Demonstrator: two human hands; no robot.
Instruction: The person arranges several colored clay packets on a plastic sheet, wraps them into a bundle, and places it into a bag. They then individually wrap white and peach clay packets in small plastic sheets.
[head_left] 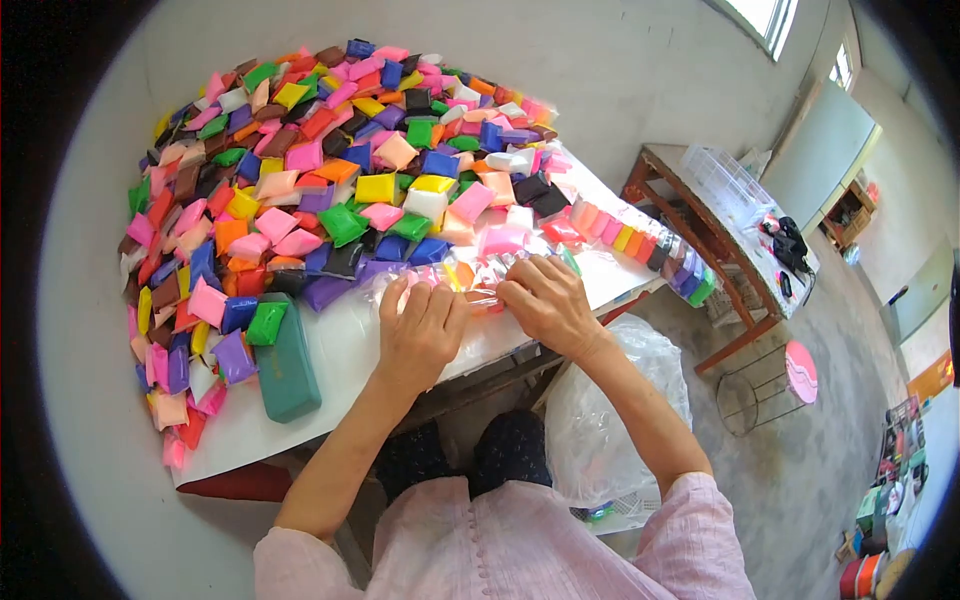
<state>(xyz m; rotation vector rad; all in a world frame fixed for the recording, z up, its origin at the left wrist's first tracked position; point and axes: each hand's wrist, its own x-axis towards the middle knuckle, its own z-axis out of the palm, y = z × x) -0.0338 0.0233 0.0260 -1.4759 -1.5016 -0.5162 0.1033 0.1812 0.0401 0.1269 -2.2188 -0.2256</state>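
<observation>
A clear plastic pack (483, 295) with small coloured pieces in it lies at the table's front edge, partly hidden by my fingers. My left hand (425, 325) grips its left end with curled fingers. On the right end, my right hand (550, 305) is closed with its fingers bent over the plastic. Behind both hands spreads a big heap of small pillow-shaped packets (377, 188) in many colours. To the right of my right hand lies a clear strip of packets (640, 245) sorted by colour, reaching past the table's corner.
A long green box (288, 365) stands on the white tabletop (340, 390) left of my hands. Below the table's right end hangs a large clear plastic bag (615, 420). Farther right are a wooden table (735, 255) with a wire rack (725, 180) and a pink-topped stool (800, 370).
</observation>
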